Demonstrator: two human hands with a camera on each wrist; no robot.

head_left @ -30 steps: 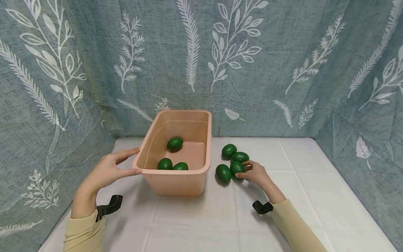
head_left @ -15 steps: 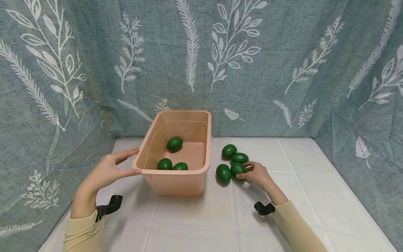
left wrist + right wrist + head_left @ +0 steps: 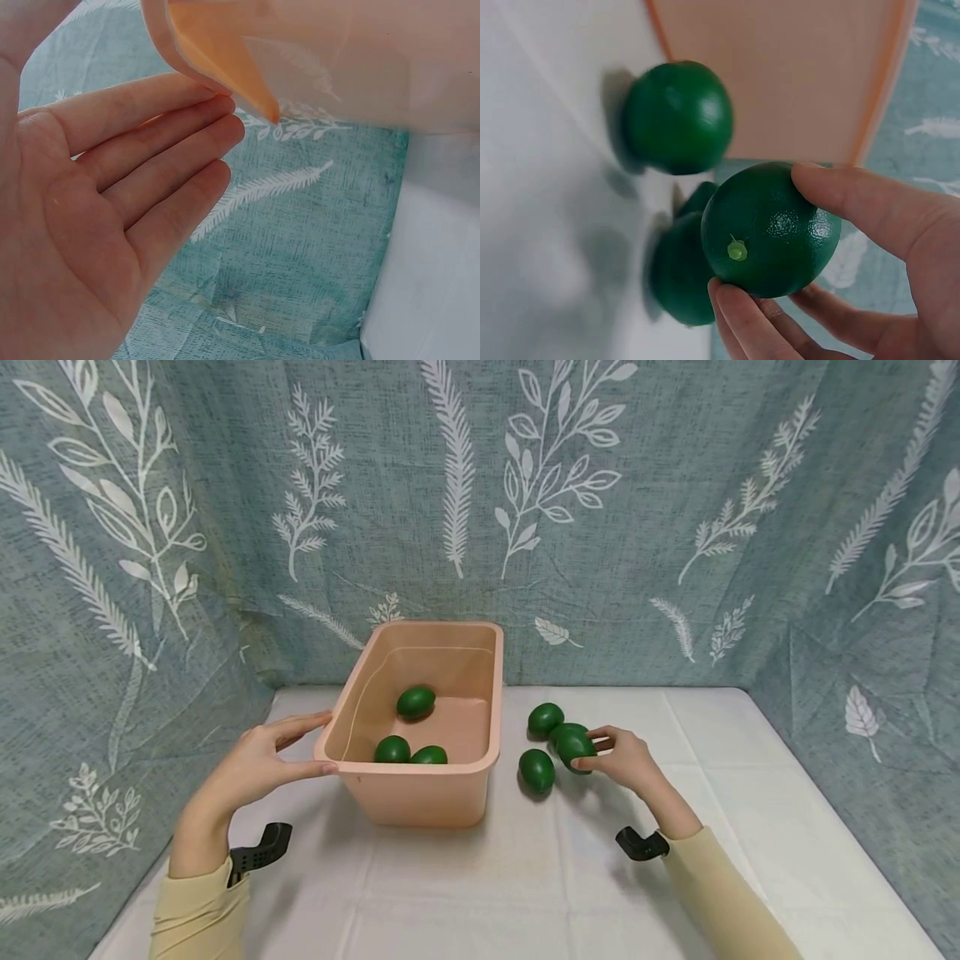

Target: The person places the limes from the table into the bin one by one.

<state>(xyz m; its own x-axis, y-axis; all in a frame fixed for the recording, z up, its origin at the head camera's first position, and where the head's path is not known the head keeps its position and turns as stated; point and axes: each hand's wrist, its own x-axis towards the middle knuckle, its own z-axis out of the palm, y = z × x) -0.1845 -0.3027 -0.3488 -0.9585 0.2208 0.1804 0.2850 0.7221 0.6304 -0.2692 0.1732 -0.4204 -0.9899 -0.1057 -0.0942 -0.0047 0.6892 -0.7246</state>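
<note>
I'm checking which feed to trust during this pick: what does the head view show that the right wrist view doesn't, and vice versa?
Only the head view: the inside of the peach plastic bin, three green avocado-like fruits lying in it, and the left hand touching its rim.

Only the right wrist view: the pale green stem nub on the held fruit.

Both: the right hand pinching that fruit, three loose fruits, part of the bin's outside, white cloth and leaf-print curtain.
</note>
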